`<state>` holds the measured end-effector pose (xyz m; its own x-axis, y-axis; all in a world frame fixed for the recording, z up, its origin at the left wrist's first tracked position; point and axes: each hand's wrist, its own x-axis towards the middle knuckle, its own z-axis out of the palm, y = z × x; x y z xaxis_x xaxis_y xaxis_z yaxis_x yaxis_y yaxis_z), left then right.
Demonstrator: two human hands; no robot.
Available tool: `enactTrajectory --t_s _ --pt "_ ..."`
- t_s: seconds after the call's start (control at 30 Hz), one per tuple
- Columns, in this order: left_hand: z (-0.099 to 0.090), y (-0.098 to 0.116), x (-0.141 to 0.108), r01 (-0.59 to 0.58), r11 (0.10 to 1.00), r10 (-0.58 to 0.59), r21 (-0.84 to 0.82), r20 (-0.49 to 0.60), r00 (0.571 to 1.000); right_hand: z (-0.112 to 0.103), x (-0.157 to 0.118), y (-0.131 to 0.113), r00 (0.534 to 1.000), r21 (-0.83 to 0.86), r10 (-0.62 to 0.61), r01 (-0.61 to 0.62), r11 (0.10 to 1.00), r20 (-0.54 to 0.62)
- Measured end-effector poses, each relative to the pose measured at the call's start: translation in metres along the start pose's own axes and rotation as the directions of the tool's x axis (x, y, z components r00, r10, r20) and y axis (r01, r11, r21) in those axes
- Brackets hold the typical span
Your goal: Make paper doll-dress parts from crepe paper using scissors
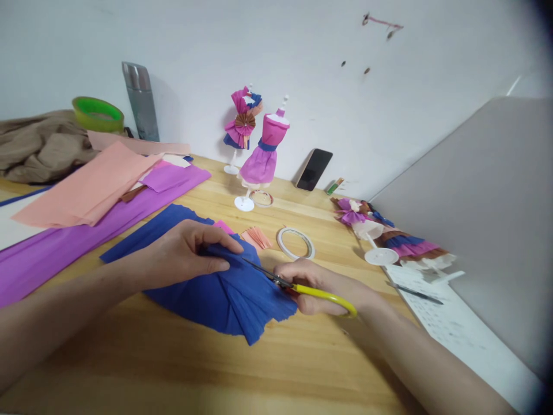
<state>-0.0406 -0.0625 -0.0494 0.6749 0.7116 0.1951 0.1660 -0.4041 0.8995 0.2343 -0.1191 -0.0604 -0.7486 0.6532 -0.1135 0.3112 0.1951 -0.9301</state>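
Observation:
Blue crepe paper [207, 300] lies in folds over the middle of the wooden table. My left hand [190, 253] pinches its upper edge between thumb and fingers. Yellow-handled scissors [319, 293] are gripped in my right hand [315, 282], their dark blades pointing left along the paper, with the tip close to my left fingertips. Whether the blades are parted is hard to make out. Just behind the blue paper lie a pleated peach paper piece [256, 237] and a roll of white tape [296, 243].
Two miniature dress forms in paper dresses [264, 150] [242, 124] stand at the back. A phone [314, 169] leans on the wall. Purple paper [86, 236] and peach sheets [93, 184] lie left, near a bottle [141, 104]. A pen [417, 294] rests on written paper [466, 340] at right.

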Motion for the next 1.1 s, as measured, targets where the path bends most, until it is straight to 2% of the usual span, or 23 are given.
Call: enactTrajectory --t_s 0.2,0.43,0.6,0.77,1.1 --pt "-0.0004 0.0013 -0.0009 0.003 0.999 -0.004 0.037 0.022 1.000 0.0016 0.0057 -0.0002 0.998 0.055 -0.055 0.054 0.997 0.014" --pt "-0.0022 0.0015 -0.0013 0.018 0.999 -0.017 -0.038 0.028 0.999 0.0021 0.0030 0.0040 0.999 0.041 -0.042 0.041 0.998 0.014" --pt "-0.0021 0.0003 -0.0016 0.010 0.999 -0.010 -0.034 0.018 1.000 0.0050 0.0046 0.0001 0.999 0.106 -0.034 0.032 0.994 0.017" --pt "0.0005 -0.0024 -0.0003 0.042 0.998 -0.043 -0.037 -0.017 0.999 0.0048 0.0059 0.0027 0.999 0.103 -0.027 0.023 0.994 0.034" --pt "0.0015 0.0029 -0.0003 0.057 0.998 -0.057 -0.001 0.008 0.998 0.0079 0.0080 0.0054 0.998 0.191 0.015 -0.027 0.981 0.063"
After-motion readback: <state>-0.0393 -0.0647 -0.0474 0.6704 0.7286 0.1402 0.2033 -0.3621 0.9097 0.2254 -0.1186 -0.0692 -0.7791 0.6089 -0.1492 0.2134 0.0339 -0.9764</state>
